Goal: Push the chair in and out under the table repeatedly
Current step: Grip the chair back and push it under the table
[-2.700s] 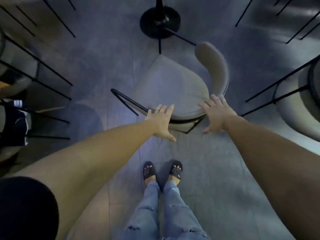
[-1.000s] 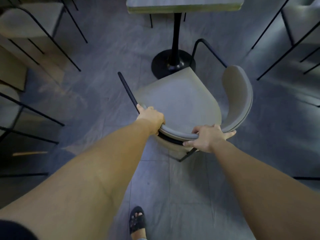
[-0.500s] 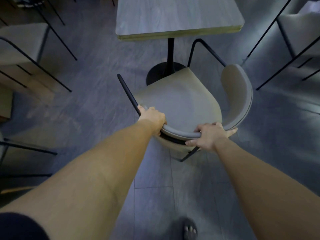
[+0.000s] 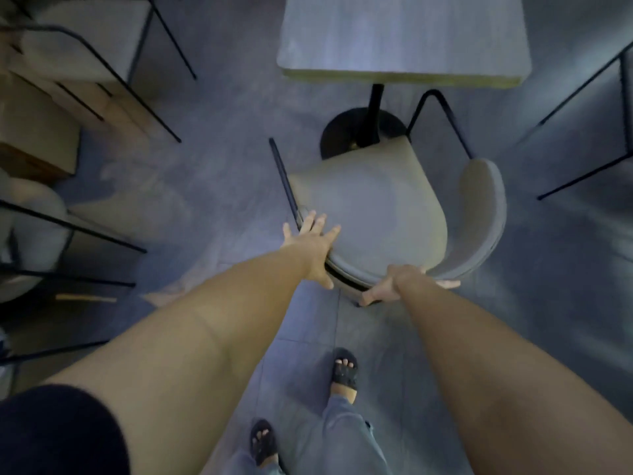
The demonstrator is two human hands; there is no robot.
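Armchair at centre, its front seat corner pointing to 12 o'clock and overlapping the round pedestal base of the café surface; the seat lies short of the surface's near edge and is not yet under it. My left hand lies spread, fingers fanned, its palm flat against the curved back rail at 7 o'clock of the seat, beside the black tubular armrest. My right hand curls over the same rail at 5 o'clock, thumb below and fingers wrapped over the top; it grips the rail rather than resting on it.

Step in hand, by my judgement: the inward push. To do it well I should press evenly through both hands along the line toward 12 o'clock, keep the push low on the rail so the legs slide rather than tip, and steer with the gripping right hand, since the chair sits skewed, its padded backrest swung round to 3 o'clock.

Edges and room: the pedestal base is the first obstacle, and the seat corner already sits above it, so travel inward looks short. The black arm frame at 1 o'clock must pass beneath the surface's near edge. Other chairs stand well apart at 10 o'clock and 3 o'clock; open floor lies at 9 o'clock and behind me at 6 o'clock for the return pull, where my sandalled feet stand.
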